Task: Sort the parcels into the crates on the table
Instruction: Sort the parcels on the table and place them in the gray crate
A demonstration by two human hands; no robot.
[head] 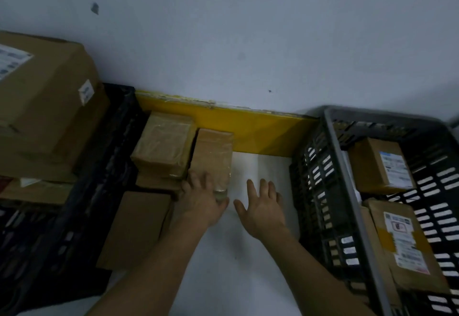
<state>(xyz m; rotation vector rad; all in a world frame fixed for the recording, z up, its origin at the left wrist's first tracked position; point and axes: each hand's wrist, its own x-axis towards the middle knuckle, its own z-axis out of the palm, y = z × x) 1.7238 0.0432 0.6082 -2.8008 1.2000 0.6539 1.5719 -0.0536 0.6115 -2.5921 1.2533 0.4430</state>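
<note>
White table (248,278) against pale wall. Left hand (202,200) gripping near end of tape-wrapped brown cardboard parcel (212,159); right hand (263,206) spread flat, holding nothing.

Bare white table (263,166) between stacked parcels (183,151) (left) and the grey crate (320,179) leaves hand room.
</note>
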